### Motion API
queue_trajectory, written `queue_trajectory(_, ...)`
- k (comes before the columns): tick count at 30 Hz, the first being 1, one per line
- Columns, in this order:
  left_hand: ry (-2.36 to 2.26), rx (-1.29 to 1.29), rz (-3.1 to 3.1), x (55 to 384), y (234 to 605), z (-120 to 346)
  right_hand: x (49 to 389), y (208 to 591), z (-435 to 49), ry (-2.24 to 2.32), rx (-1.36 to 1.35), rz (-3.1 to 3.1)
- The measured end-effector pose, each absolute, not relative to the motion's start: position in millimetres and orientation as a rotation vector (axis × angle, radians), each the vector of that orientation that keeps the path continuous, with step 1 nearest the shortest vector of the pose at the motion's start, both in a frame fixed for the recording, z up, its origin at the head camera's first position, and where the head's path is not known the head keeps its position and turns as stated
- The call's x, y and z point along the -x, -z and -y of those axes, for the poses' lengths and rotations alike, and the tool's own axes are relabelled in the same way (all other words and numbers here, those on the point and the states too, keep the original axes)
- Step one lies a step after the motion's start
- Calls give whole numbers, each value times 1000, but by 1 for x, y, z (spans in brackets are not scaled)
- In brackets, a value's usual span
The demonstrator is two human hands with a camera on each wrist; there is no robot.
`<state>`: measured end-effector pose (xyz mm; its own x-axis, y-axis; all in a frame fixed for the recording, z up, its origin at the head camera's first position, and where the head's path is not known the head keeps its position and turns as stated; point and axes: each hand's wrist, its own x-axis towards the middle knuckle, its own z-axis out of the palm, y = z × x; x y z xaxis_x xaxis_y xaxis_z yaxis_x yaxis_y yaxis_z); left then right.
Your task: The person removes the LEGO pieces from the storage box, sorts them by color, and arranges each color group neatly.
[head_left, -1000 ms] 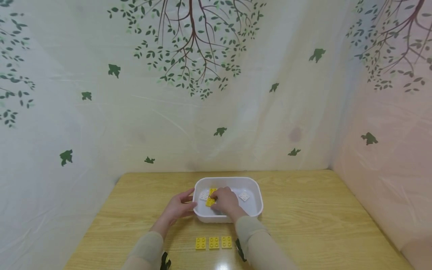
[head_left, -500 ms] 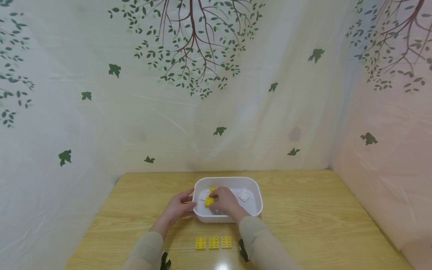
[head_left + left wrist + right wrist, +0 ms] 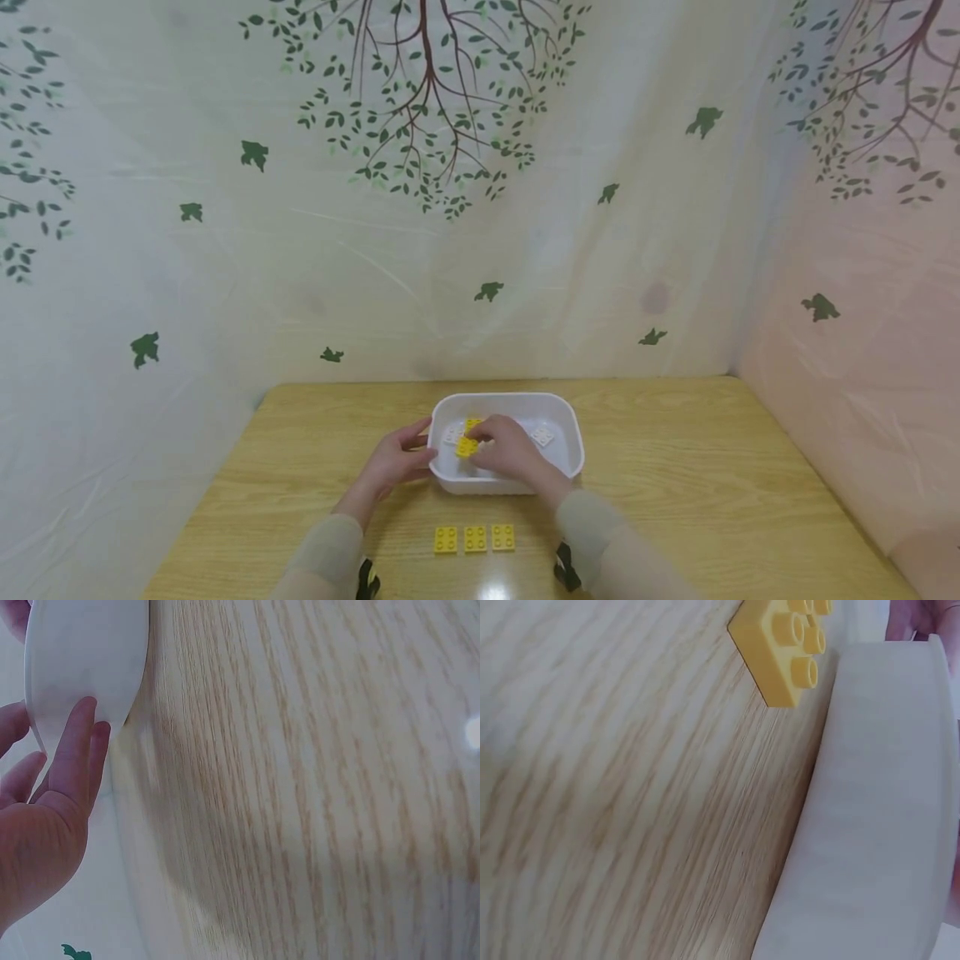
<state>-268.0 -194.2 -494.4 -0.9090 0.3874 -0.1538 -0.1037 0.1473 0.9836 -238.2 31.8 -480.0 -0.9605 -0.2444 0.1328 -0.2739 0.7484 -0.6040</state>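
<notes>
A white plastic tub (image 3: 517, 488) stands near the back of the table. My left hand (image 3: 393, 460) touches the tub's left side; in the left wrist view its fingers (image 3: 73, 754) lie fairly straight against the outer wall. My right hand (image 3: 508, 452) reaches into the tub and pinches a yellow toy brick (image 3: 467, 447) between thumb and fingers. Another yellow brick (image 3: 472, 423) shows just behind it, partly hidden by the fingers. A white brick (image 3: 452, 435) lies at the left of the tub floor and another white brick (image 3: 542, 437) at the right.
Three yellow bricks stand in a row in front of the tub: a left one (image 3: 446, 540), a middle one (image 3: 476, 539) and a right one (image 3: 503, 537). The wooden table (image 3: 712, 500) is bounded by a printed curtain (image 3: 570, 333) behind and at the sides.
My right forearm has swung outward to the right, while the fingers stay at the yellow brick, which has shifted and turned slightly. The left hand has not moved.
</notes>
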Motion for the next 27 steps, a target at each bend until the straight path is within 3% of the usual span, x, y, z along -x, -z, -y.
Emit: queue_trajectory(27, -1804, -244, -2066, 273, 496, 193, 181, 472, -80, -1060, -669, 2637)
